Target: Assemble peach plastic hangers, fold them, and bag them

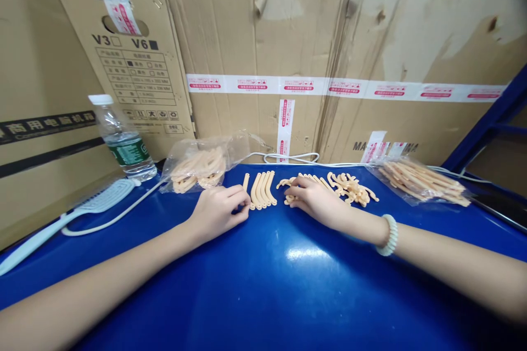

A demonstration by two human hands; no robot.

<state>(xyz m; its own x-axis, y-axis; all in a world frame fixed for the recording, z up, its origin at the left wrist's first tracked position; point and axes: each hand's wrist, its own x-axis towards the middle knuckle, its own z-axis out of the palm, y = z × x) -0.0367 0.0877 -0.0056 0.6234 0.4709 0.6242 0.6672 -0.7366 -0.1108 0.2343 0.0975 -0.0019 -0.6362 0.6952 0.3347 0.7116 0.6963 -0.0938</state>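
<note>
From where I stand, two bare forearms reach across a glossy blue desk (247, 296), and both hands are busy among small cream-coloured pieces near its back edge. The left hand (222, 208) is half curled, thumb and forefinger bent toward each other right beside a row of slim curved pieces (263, 190) laid side by side; I can't tell whether it pinches one. A single narrow piece (246, 181) shows just behind its fingertips. The right hand (317, 202), a pale coiled band (387, 235) round its wrist, has its fingers arched down over more pieces, and whether it grips any is hidden from me. Just past it lies a loose heap of short, bent pieces (354, 189). Off to the left sit a clear bag of looped pieces (203, 167), a water bottle (127, 145) with a green label and a pale blue hairbrush (101, 200). On the right is a clear bag of long sticks (424, 180). A white cable (290, 156) runs along the back, below taped cardboard (255, 22).
</note>
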